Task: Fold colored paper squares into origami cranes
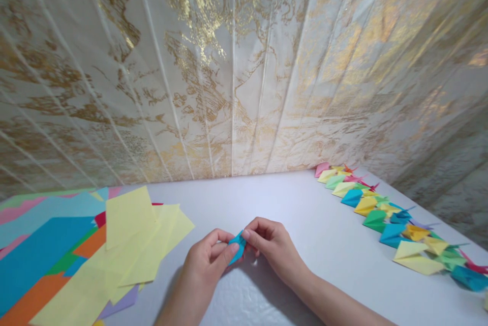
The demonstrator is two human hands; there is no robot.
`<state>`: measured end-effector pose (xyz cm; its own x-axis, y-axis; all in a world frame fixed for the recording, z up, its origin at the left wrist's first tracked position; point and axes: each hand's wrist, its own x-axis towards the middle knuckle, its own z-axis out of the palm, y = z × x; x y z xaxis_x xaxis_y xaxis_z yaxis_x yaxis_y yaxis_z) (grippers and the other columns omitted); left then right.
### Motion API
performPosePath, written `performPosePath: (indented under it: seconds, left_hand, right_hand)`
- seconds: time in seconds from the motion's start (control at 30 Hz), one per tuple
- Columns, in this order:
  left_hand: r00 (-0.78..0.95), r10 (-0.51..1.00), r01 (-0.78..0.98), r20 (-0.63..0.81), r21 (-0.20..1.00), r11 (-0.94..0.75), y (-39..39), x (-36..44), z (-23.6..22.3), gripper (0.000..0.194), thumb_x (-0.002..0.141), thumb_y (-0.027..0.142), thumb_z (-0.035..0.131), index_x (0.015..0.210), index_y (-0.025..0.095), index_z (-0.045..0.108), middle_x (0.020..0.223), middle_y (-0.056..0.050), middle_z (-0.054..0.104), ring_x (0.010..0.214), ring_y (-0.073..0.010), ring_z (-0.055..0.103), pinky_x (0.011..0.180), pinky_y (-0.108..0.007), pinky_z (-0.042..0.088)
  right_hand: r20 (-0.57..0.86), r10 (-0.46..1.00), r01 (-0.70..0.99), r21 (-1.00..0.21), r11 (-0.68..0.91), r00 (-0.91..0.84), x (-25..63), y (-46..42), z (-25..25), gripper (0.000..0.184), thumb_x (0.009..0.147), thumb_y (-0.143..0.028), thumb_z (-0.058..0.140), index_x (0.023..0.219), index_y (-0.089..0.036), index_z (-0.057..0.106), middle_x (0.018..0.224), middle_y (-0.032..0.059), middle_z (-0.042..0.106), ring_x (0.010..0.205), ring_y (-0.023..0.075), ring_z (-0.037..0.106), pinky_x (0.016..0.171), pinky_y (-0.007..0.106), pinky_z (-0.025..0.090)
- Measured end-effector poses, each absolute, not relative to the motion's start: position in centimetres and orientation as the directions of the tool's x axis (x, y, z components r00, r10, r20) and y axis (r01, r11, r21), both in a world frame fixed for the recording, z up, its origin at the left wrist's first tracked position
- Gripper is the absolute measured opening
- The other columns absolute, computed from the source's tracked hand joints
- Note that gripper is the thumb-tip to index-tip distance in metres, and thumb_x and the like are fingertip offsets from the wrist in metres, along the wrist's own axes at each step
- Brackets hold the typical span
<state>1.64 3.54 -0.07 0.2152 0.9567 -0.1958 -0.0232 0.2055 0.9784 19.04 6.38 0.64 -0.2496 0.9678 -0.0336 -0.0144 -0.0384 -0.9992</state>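
Observation:
Just above the white table (274, 204), a small piece of folded blue paper (238, 247) is held between both hands. My left hand (208, 260) pinches it from the left, thumb on its front face. With thumb and forefinger, my right hand (267, 237) grips its upper right tip. The paper looks narrow and pointed, in several layers. Part of it is hidden behind the fingers, so its full shape does not show.
Yellow paper sheets (152, 244) lie over blue (46, 249), orange, green and pink sheets on the left. Along the right edge run rows of folded paper cranes (396, 234) in many colours. A gold-patterned curtain (229, 87) hangs behind the table.

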Motion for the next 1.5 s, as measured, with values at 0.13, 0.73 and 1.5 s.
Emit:
performPosePath:
  seconds: [0.13, 0.73, 1.5]
  left_hand:
    - [0.216, 0.957, -0.01, -0.194, 0.98, 0.2, 3.5, 1.8, 0.5, 0.033, 0.083, 0.052, 0.07, 0.088, 0.02, 0.062, 0.08, -0.002, 0.08, 0.08, -0.0205, 0.073, 0.073, -0.025, 0.049]
    - [0.234, 0.958, 0.013, -0.168, 0.985, 0.17, 3.5, 1.9, 0.8, 0.036, 0.083, 0.054, 0.069, 0.089, 0.019, 0.062, 0.074, 0.0, 0.078, 0.072, -0.0172, 0.069, 0.067, -0.022, 0.045]
    - [0.618, 0.702, 0.779, 0.354, -0.158, -0.607, 1.3, 1.0, -2.3, 0.041, 0.09, 0.012, 0.047, 0.125, 0.015, 0.068, 0.124, -0.013, 0.073, 0.108, -0.0273, 0.067, 0.091, -0.039, 0.049]
  right_hand:
    - [-0.068, 0.967, -0.084, -0.992, -0.091, -0.245, 18.9, 6.4, 0.7, 0.049, 0.072, -0.062, 0.078, 0.067, -0.016, 0.063, 0.055, -0.0012, 0.063, 0.049, 0.0096, 0.049, 0.053, 0.023, 0.038]
    - [-0.017, 0.94, -0.027, -0.999, -0.028, -0.342, 19.0, 6.1, 1.0, 0.051, 0.073, -0.064, 0.077, 0.076, -0.018, 0.057, 0.064, -0.0021, 0.061, 0.059, 0.0124, 0.053, 0.058, 0.025, 0.038]
    - [0.211, 0.902, 0.765, -0.479, 0.431, -0.377, 18.9, 5.7, 1.0, 0.018, 0.088, -0.013, 0.064, 0.072, -0.018, 0.06, 0.094, 0.0044, 0.059, 0.093, 0.0225, 0.046, 0.083, 0.039, 0.037]
